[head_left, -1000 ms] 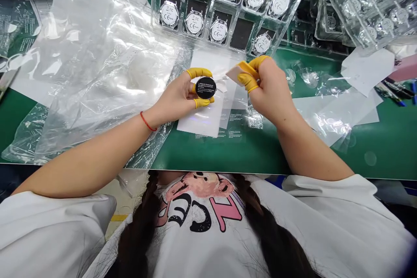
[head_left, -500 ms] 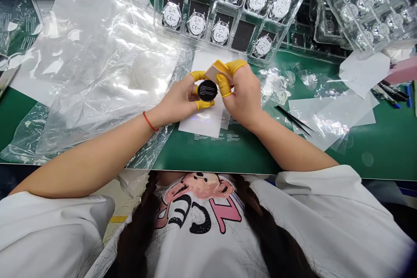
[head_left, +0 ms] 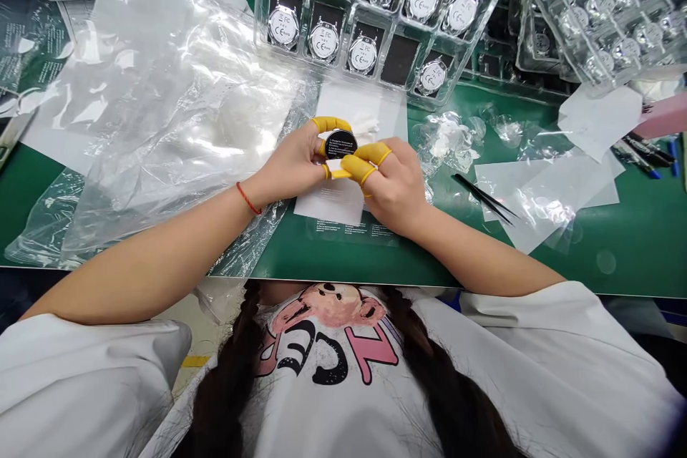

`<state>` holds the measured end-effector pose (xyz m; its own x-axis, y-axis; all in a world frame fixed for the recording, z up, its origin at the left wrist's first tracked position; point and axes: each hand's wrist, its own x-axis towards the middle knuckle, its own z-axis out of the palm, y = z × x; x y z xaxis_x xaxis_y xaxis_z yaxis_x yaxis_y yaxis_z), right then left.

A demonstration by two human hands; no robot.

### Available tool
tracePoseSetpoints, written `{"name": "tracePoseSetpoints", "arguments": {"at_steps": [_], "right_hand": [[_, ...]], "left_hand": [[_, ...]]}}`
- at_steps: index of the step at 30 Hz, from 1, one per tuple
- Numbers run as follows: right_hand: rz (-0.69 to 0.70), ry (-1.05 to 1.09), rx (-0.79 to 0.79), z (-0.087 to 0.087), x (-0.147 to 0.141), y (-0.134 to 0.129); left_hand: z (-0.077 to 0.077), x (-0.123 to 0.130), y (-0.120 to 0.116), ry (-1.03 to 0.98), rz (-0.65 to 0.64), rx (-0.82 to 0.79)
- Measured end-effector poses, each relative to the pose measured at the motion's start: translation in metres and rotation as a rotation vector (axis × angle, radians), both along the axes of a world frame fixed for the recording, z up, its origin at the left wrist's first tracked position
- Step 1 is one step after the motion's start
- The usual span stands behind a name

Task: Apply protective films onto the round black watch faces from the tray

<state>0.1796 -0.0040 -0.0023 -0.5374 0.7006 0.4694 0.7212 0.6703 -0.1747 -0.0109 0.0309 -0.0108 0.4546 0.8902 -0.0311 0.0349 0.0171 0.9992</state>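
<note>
Taking the round watch as the dial's centre, clear plastic sheeting (head_left: 177, 93) spreads out toward nine and ten o'clock. My left hand (head_left: 290, 161) comes in at nine, its yellow-cotted fingertips grasping the edge of the watch (head_left: 341, 141), which sits raised above the white paper (head_left: 338, 206), its black lettered face up. I'd judge it small, stiff and fairly light, its glossy face slick and easily marked, so the rim is the place to grip. At six, against or just beside the lower rim, is a thin white-and-yellow pad (head_left: 335, 165), probably soft and bendable, best pinched near one end; my right hand (head_left: 394, 182), toward four, pinches it. Black tweezers (head_left: 480, 195) lie farther out, between three and four.
</note>
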Motion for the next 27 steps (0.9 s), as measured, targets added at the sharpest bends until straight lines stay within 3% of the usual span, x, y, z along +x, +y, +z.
{"name": "tracePoseSetpoints", "arguments": {"at_steps": [3, 6, 8, 10, 13, 15, 17, 21, 23, 27], "right_hand": [[0.034, 0.019, 0.138, -0.004, 0.001, -0.008], [0.001, 0.233, 0.030, -0.002, 0.012, -0.002], [-0.118, 0.481, -0.102, 0.000, 0.030, 0.013], [-0.290, 0.578, -0.221, -0.001, 0.054, 0.032], [-0.458, 0.342, -0.314, -0.006, 0.079, 0.055], [-0.462, 0.257, -0.282, -0.006, 0.075, 0.057], [-0.338, 0.279, -0.295, -0.002, 0.054, 0.050], [-0.051, 0.366, -0.514, 0.015, 0.004, 0.044], [-0.068, 0.438, -0.517, 0.023, -0.002, 0.060], [-0.311, 0.574, -0.298, 0.027, 0.023, 0.113]], "left_hand": [[-0.001, -0.001, 0.000, -0.007, -0.010, -0.022], [-0.002, 0.000, 0.000, -0.030, 0.004, -0.037], [-0.002, 0.001, -0.001, -0.044, 0.009, -0.040], [-0.002, 0.001, -0.001, -0.043, 0.006, -0.037], [-0.001, 0.001, -0.003, -0.018, 0.012, -0.027], [-0.001, 0.001, -0.004, -0.015, 0.013, -0.025], [-0.001, 0.001, -0.005, -0.031, 0.002, -0.030], [0.000, 0.002, -0.008, -0.070, 0.024, -0.022], [0.001, 0.002, -0.008, -0.095, 0.059, -0.022], [0.006, 0.001, -0.008, -0.123, 0.088, -0.017]]}}
